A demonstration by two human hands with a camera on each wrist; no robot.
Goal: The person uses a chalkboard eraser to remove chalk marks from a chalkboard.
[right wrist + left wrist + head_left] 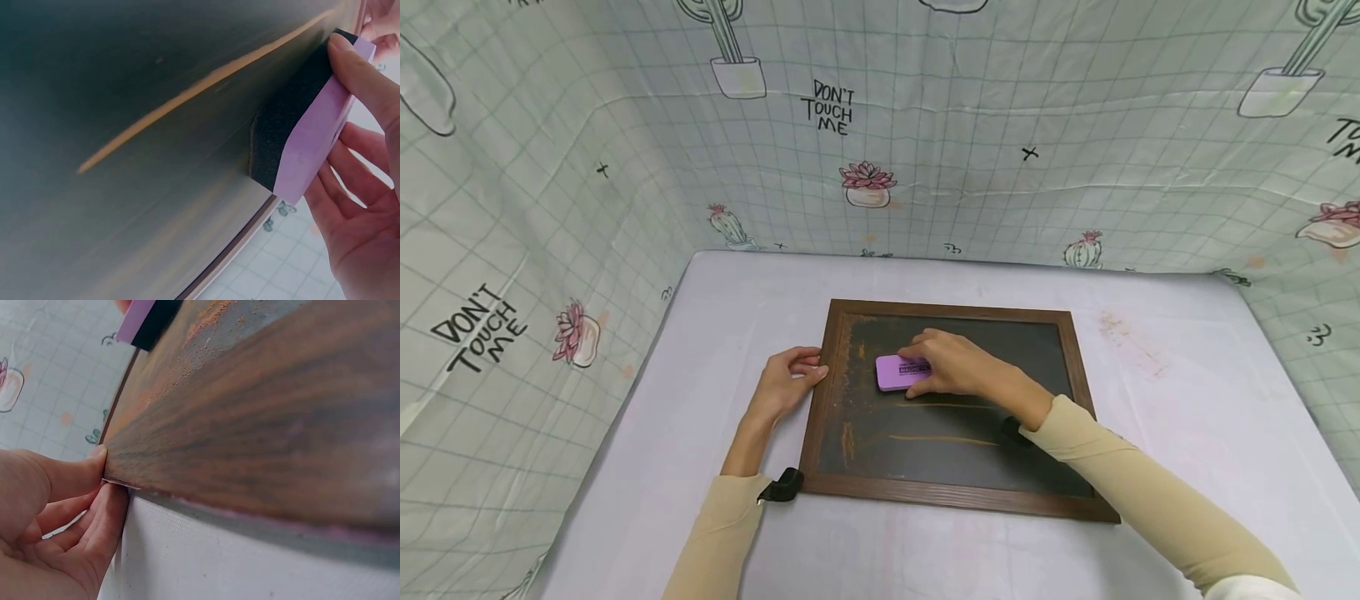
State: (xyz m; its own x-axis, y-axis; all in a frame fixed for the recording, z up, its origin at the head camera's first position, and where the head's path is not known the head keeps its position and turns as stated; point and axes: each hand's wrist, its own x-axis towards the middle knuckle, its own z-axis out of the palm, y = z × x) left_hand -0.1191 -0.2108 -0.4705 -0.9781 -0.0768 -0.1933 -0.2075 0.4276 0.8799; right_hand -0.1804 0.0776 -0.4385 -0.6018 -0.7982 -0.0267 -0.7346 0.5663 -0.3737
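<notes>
A chalkboard (1015,337) in a brown wooden frame (955,493) lies on the table. My right hand (955,365) grips a purple eraser (891,373) by its long sides, thumb on the near side. In the right wrist view, the eraser's dark felt (281,119) faces the board beside an orange chalk line (194,90). At the frame's left edge, my left hand (784,385) pinches the wood; the left wrist view has the thumb (75,478) against the edge and the other fingers below it. Orange chalk dust (181,378) lies along that side.
A white cloth covers the table (745,292), with a faint orange smudge (1131,342) right of the board. Behind and at the sides hangs a grid-patterned sheet (955,117) printed with potted plants. Black straps show at both wrists, the left strap (784,485) by the board's near left corner.
</notes>
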